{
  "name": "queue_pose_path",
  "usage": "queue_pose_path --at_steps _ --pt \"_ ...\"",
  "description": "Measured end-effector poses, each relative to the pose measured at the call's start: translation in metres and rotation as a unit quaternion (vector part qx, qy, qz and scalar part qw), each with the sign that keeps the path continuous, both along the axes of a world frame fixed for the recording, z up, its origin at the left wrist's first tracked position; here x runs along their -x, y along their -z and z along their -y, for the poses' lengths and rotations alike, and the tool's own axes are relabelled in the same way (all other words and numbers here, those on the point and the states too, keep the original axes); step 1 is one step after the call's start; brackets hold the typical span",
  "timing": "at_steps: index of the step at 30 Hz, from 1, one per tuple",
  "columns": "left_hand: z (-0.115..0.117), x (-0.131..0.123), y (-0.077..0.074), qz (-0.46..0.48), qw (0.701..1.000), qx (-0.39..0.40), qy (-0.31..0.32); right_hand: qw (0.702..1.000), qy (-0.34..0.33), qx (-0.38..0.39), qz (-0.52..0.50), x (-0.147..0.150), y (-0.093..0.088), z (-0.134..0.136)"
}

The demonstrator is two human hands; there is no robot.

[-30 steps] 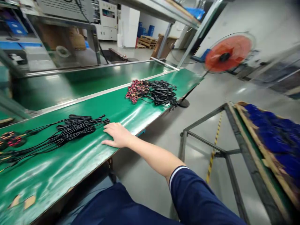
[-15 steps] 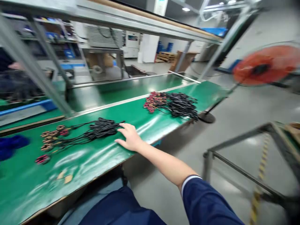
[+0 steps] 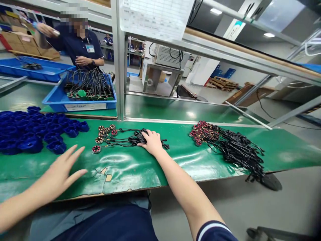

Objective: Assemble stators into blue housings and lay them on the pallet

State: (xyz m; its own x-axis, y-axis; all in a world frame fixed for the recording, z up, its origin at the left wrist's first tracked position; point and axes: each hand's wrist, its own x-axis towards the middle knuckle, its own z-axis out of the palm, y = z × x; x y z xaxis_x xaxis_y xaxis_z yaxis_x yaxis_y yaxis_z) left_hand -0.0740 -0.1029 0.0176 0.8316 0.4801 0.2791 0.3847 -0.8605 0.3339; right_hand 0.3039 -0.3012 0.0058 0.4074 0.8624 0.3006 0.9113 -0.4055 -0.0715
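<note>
My right hand (image 3: 152, 142) lies over a small bundle of black cables (image 3: 136, 138), its thumb on the near side and fingers curled across the top. From the bundle's left end, thin leads run to several small round motor coils (image 3: 99, 140) with copper windings, some red and black. My left hand (image 3: 65, 169) hovers above the green table with fingers spread, holding nothing. It is nearest to a pile of dark blue plastic parts (image 3: 31, 144) at the left.
A larger heap of coils (image 3: 204, 132) with black cables (image 3: 240, 150) lies at the right on the green table (image 3: 175, 167). Behind a metal frame post (image 3: 120, 67), a co-worker (image 3: 75, 43) stands at a blue tray (image 3: 85, 107) of cabled green boards.
The view has swung left, bringing in the blue parts, the co-worker and my left hand. My right hand has moved from the cables' right end onto the bundle and closed round it.
</note>
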Motion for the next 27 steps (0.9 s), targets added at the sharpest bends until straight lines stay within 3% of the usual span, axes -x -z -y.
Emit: queue_pose_path --at_steps 3,7,10,12,15,18,20,22,24,27 --pt "0.003 -0.067 0.016 -0.033 0.999 -0.036 -0.024 1.0 -0.007 -0.003 0.022 -0.008 0.004 0.005" --pt "0.012 -0.147 0.016 -0.033 0.999 -0.03 0.001 0.998 0.002 -0.01 0.063 -0.022 0.008 0.024" --pt "0.015 -0.186 0.01 -0.059 0.998 -0.027 0.019 0.998 0.02 -0.026 0.06 -0.044 0.008 0.046" --pt "0.015 -0.197 0.004 -0.079 0.996 -0.036 0.036 0.997 0.043 -0.034 0.052 -0.063 0.011 0.06" --pt "0.012 -0.18 -0.007 -0.065 0.992 -0.088 0.056 0.989 0.14 0.003 0.042 -0.085 0.016 0.077" --pt "0.0 -0.122 -0.01 -0.039 0.987 -0.156 0.011 0.982 0.182 -0.003 0.047 -0.076 0.016 0.08" --pt "-0.019 -0.075 -0.002 -0.003 0.977 -0.194 -0.088 0.99 0.129 -0.044 0.046 -0.051 0.011 0.065" --pt "-0.042 -0.036 0.012 0.016 0.967 -0.185 -0.177 0.996 0.047 -0.065 0.028 -0.019 0.004 0.035" --pt "-0.057 -0.014 0.025 0.024 0.971 -0.157 -0.179 0.998 -0.01 -0.067 -0.001 0.008 0.0 -0.003" --pt "-0.051 -0.012 0.033 0.004 0.99 -0.095 -0.105 0.995 -0.05 -0.079 -0.032 0.038 0.004 -0.043"
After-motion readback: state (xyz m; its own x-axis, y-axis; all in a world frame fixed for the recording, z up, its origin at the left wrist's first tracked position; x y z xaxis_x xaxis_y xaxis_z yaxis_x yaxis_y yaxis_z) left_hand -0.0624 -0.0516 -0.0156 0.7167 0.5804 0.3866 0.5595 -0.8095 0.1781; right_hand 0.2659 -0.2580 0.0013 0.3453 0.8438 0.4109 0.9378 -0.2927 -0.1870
